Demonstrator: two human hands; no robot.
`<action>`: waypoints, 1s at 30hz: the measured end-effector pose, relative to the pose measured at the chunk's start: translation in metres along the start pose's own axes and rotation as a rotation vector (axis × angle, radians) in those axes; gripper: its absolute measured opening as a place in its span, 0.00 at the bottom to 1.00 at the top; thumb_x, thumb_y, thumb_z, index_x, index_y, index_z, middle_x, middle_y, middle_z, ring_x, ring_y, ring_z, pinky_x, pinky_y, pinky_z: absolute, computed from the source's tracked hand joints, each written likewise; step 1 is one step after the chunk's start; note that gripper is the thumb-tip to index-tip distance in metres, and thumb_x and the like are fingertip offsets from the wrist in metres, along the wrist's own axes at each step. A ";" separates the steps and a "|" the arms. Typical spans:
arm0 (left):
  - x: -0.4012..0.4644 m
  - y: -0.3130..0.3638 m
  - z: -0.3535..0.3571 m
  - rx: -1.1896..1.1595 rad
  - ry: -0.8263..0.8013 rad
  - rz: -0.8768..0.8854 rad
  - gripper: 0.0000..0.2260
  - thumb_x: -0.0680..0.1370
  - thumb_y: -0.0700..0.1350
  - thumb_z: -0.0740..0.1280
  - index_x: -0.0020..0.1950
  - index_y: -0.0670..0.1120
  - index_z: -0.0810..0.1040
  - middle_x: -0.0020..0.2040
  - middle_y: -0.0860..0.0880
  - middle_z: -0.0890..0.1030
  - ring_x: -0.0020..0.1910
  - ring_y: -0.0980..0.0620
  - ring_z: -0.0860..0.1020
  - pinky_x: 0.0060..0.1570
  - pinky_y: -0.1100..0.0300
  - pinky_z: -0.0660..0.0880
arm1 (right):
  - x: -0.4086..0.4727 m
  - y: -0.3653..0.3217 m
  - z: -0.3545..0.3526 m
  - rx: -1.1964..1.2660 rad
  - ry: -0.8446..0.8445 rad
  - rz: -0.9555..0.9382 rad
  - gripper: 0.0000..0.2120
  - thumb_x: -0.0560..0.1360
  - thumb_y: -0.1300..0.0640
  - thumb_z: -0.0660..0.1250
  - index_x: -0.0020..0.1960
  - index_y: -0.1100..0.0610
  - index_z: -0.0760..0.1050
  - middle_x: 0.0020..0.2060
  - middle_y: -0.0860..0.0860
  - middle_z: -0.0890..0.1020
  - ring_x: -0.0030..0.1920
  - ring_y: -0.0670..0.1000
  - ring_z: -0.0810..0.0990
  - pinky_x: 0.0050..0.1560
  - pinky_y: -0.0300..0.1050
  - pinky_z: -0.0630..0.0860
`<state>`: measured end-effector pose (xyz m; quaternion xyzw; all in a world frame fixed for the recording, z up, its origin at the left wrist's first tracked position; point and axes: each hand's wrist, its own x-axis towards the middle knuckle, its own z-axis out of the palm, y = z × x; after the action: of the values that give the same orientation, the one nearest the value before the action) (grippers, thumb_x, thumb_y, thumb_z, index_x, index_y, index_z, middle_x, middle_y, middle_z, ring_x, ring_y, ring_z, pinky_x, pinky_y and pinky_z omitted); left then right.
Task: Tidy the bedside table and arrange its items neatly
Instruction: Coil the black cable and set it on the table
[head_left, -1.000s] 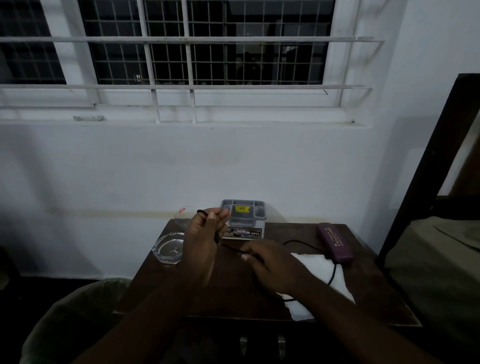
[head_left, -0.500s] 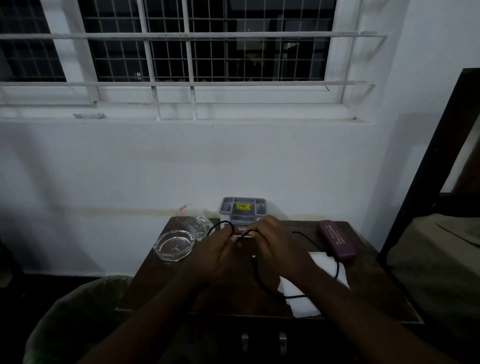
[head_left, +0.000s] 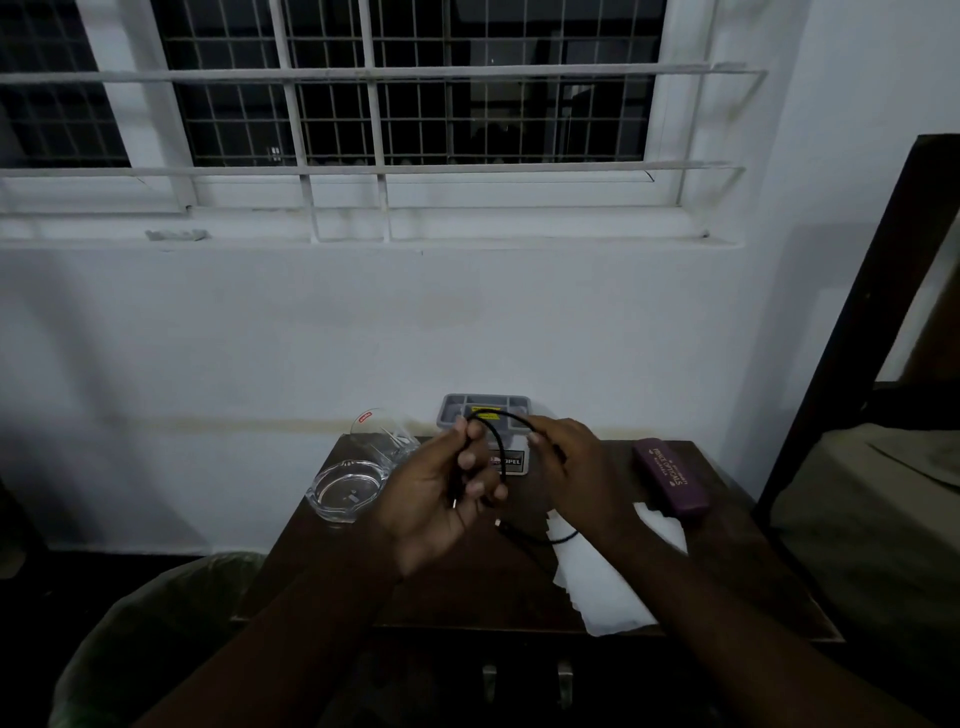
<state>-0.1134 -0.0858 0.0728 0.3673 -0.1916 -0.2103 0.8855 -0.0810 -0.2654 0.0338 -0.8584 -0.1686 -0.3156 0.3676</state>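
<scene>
Dim room, white wall under a barred window (head_left: 363, 104); dark wooden tabletop (head_left: 727, 582) against that wall. At back left, a clear glass ashtray (head_left: 347, 489), nothing visible inside, with a clear glass (head_left: 384, 434) tipped over just behind it. At back centre, a grey compartmented tray (head_left: 485, 410) with a yellow label, contents too dim to tell, standing on a small box (head_left: 511, 461). At right, a closed purple spectacle case (head_left: 671, 477), beside a crumpled white paper (head_left: 608, 582). Raised above the middle: left hand (head_left: 441, 493) curled round loops of a black cable (head_left: 501, 447); right hand (head_left: 576, 473) pinching the same cable further along, loose end drooping onto the paper. Lower left, beside the tabletop, a bin lined with a translucent bag (head_left: 156, 634)
</scene>
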 end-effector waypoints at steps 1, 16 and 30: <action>0.002 0.002 0.000 -0.031 0.016 0.048 0.13 0.82 0.48 0.55 0.42 0.46 0.73 0.30 0.53 0.70 0.26 0.54 0.71 0.36 0.58 0.77 | 0.000 0.001 0.001 0.001 -0.015 0.011 0.15 0.79 0.55 0.58 0.60 0.57 0.79 0.47 0.53 0.82 0.48 0.50 0.78 0.50 0.44 0.73; 0.018 0.006 -0.021 0.634 0.427 0.504 0.10 0.83 0.44 0.56 0.54 0.38 0.73 0.56 0.44 0.83 0.58 0.51 0.81 0.59 0.54 0.76 | -0.016 -0.045 0.014 0.081 -0.426 -0.099 0.10 0.80 0.54 0.60 0.59 0.53 0.75 0.51 0.47 0.80 0.50 0.45 0.77 0.49 0.40 0.74; -0.002 0.023 -0.042 2.417 0.139 0.767 0.13 0.75 0.47 0.57 0.47 0.44 0.80 0.33 0.48 0.79 0.31 0.47 0.77 0.36 0.56 0.59 | -0.009 -0.048 0.012 0.462 -0.259 0.201 0.10 0.80 0.61 0.62 0.56 0.54 0.81 0.34 0.49 0.81 0.31 0.48 0.80 0.29 0.40 0.75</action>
<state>-0.0895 -0.0462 0.0618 0.8695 -0.3075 0.3866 -0.0007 -0.1076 -0.2243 0.0471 -0.7973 -0.1958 -0.1188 0.5584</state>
